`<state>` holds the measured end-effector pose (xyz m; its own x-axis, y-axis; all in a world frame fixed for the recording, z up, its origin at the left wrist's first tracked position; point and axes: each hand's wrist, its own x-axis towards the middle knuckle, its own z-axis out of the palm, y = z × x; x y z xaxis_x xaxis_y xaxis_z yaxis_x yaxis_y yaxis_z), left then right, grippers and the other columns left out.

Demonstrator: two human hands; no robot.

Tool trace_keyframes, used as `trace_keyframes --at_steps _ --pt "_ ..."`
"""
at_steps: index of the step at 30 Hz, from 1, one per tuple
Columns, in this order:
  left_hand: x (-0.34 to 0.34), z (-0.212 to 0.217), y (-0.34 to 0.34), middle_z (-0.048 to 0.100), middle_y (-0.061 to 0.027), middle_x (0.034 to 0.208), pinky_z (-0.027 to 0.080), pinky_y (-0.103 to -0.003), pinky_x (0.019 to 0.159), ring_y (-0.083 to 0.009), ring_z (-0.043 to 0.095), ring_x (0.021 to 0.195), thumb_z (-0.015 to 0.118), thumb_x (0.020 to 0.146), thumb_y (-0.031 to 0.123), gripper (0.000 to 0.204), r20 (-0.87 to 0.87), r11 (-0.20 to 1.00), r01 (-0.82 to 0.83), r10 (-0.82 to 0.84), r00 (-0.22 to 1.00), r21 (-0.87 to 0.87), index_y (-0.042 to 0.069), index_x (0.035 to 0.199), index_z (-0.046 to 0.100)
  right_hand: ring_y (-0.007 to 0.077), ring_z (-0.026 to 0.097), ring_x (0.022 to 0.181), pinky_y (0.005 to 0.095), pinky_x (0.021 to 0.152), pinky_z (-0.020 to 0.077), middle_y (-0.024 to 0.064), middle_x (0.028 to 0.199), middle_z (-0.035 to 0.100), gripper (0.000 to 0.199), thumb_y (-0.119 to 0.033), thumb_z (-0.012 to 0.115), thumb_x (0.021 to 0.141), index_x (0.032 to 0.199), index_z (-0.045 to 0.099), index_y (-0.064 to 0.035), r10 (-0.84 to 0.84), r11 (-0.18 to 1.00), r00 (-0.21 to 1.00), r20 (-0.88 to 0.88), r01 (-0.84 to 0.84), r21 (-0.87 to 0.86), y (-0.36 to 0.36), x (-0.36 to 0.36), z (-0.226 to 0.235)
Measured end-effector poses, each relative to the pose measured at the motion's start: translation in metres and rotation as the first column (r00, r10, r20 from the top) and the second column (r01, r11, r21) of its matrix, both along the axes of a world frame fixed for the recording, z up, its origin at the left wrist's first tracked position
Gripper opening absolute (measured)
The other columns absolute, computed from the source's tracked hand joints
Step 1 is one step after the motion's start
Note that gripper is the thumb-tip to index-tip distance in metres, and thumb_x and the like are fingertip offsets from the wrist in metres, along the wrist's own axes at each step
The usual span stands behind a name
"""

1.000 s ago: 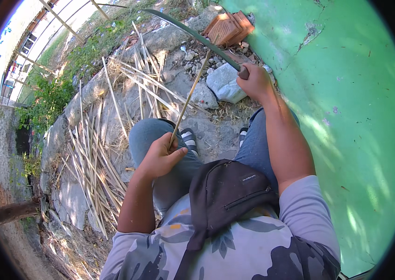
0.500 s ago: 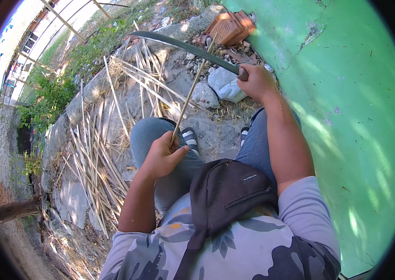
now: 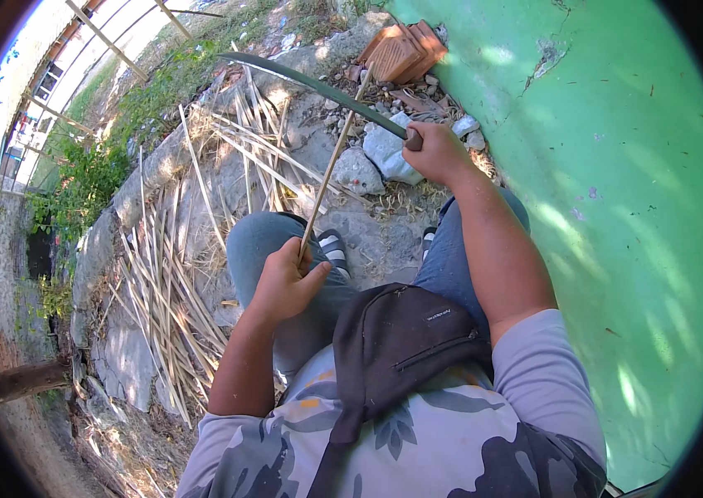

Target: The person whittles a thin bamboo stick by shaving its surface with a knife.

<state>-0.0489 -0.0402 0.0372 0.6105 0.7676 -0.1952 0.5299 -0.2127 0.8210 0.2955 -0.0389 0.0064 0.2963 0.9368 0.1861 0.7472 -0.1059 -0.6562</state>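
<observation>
left hand (image 3: 285, 286) grips stick (image 3: 332, 166) — slants up-right | right hand (image 3: 439, 153) clasps machete (image 3: 310, 83)

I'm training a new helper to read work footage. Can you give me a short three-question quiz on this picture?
1. True or false: the right hand holds the long curved dark blade by its handle.
2. What does the left hand hold?
A. a grey stone
B. a thin pale straight stick
C. the black zipped waist bag
3. Fill in: the pile of split pale cane strips lies on the stony ground to the person's ____.

Key:
1. True; the fist is closed round the handle end.
2. B; the stick rises from the fist and crosses the blade.
3. Left; the green painted wall is on the right.
</observation>
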Motion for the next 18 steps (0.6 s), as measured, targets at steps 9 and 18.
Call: trace_keyframes --at_steps 9,18 --pt "-0.005 0.005 0.003 0.04 0.0026 0.069 0.033 -0.028 0.055 -0.0082 0.036 0.064 0.076 0.085 0.016 0.033 0.008 0.995 0.03 -0.029 1.0 -0.1 0.007 0.083 0.045 0.0376 0.068 0.081 0.0452 0.074 0.0535 0.0165 0.082 0.07 0.02 -0.023 0.072 0.075 0.087 0.068 -0.0072 0.032 0.998 0.994 0.103 -0.026 -0.059 -0.003 -0.001 0.006" --pt "0.0 0.002 0.0 0.042 0.0008 0.067 0.034 -0.031 0.055 -0.01 0.038 0.063 0.076 0.085 0.019 0.034 -0.006 0.998 0.052 -0.053 0.999 -0.041 0.006 0.081 0.045 0.031 0.07 0.077 0.04 0.074 0.0525 0.0152 0.079 0.07 0.031 -0.025 0.07 0.076 0.096 0.07 -0.0015 -0.166 0.979 0.968 -0.187 0.186 0.089 -0.002 0.014 -0.007"
